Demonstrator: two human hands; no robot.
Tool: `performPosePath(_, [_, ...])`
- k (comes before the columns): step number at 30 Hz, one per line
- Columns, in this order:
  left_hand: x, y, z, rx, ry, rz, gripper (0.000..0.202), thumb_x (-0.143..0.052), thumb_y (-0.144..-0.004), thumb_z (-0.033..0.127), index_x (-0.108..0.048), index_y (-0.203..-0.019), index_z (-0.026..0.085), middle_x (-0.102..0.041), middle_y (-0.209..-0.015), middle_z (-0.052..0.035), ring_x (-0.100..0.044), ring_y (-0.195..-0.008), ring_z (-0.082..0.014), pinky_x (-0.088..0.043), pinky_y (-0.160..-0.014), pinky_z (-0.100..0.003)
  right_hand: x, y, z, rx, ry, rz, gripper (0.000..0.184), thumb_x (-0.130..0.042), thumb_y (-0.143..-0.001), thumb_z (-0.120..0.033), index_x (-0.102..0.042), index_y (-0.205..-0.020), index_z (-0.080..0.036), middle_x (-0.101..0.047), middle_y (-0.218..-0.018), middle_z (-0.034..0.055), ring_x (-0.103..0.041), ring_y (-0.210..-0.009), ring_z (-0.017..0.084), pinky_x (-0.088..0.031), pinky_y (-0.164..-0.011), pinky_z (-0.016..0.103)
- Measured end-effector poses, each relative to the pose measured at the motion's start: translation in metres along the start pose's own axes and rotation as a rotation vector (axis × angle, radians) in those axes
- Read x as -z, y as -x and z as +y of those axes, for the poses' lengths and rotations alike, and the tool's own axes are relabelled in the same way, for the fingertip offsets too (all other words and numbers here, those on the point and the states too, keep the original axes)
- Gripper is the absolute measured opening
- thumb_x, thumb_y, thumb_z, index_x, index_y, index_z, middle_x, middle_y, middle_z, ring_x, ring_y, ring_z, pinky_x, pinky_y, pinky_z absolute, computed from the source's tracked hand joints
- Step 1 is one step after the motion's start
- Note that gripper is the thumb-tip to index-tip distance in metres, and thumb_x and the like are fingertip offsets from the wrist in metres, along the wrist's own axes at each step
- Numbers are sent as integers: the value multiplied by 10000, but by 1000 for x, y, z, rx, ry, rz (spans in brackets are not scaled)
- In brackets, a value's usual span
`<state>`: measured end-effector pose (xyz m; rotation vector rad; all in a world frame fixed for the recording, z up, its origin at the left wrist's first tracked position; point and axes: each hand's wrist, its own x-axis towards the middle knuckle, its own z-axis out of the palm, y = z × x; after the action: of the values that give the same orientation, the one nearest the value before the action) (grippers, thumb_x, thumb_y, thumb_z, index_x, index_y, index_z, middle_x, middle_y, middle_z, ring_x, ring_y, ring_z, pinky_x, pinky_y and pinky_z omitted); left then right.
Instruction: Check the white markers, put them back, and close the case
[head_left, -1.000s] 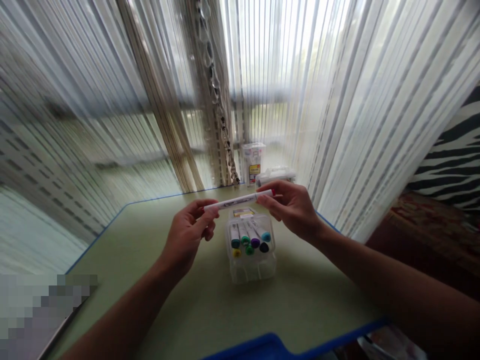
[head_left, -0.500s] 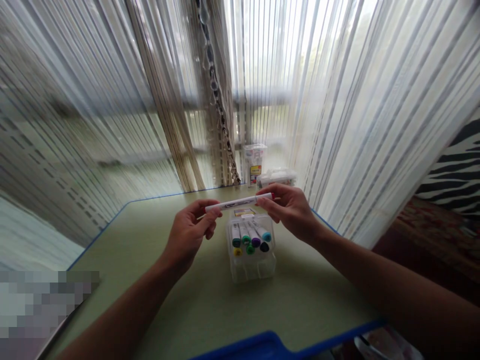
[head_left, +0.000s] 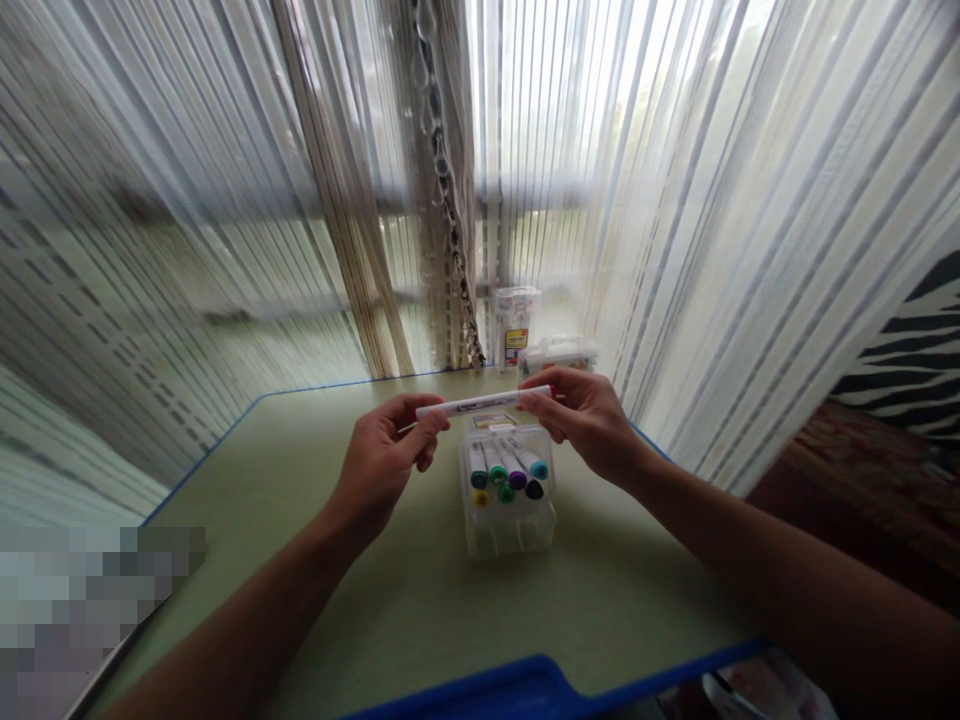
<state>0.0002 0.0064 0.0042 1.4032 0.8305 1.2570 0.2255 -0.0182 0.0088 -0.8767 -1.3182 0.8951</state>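
Note:
My left hand (head_left: 382, 465) and my right hand (head_left: 585, 422) both hold a white double-ended marker (head_left: 480, 403) level in the air, pinched between fingers and thumb at its two ends. Its printed label faces me. Directly below it, a clear plastic box (head_left: 508, 530) stands on the table. Several markers (head_left: 504, 468) stand in the box, with their teal, green, purple, yellow and dark caps facing up. A small yellow-and-white label (head_left: 493, 421) lies behind them, partly hidden by the marker.
The pale green table (head_left: 420, 600) has a blue edge and a blue rim (head_left: 525, 688) nearest me. A clear upright box (head_left: 516, 325) and a white package (head_left: 559, 355) stand at the back, before sheer striped curtains (head_left: 637, 200). Zebra-striped fabric (head_left: 907, 365) hangs at right.
The whole view has shifted slightly as my head moved. Both hands still hold the white marker in about the same pose.

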Motion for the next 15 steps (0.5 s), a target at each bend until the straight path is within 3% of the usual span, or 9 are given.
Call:
performPosePath(11, [0, 0, 1, 4, -43, 4, 303, -805, -743, 314, -712, -958, 120, -614, -671, 0, -480, -510, -74, -377, -453, -210, -1, 1, 0, -25, 31, 0, 284, -838, -708, -348, -708, -814, -120, -559, -512, -47, -422, -402, 48, -312, -362, 195])
performPosePath(15, [0, -1, 0, 2, -56, 25, 285, -790, -748, 313, -692, -944, 131, -588, -663, 15, -473, -492, -75, -386, -440, -211, -1, 2, 5, -34, 55, -22, 292, -843, -701, -343, -706, -846, -130, -664, -624, 7, -547, -477, 83, -378, -399, 203])
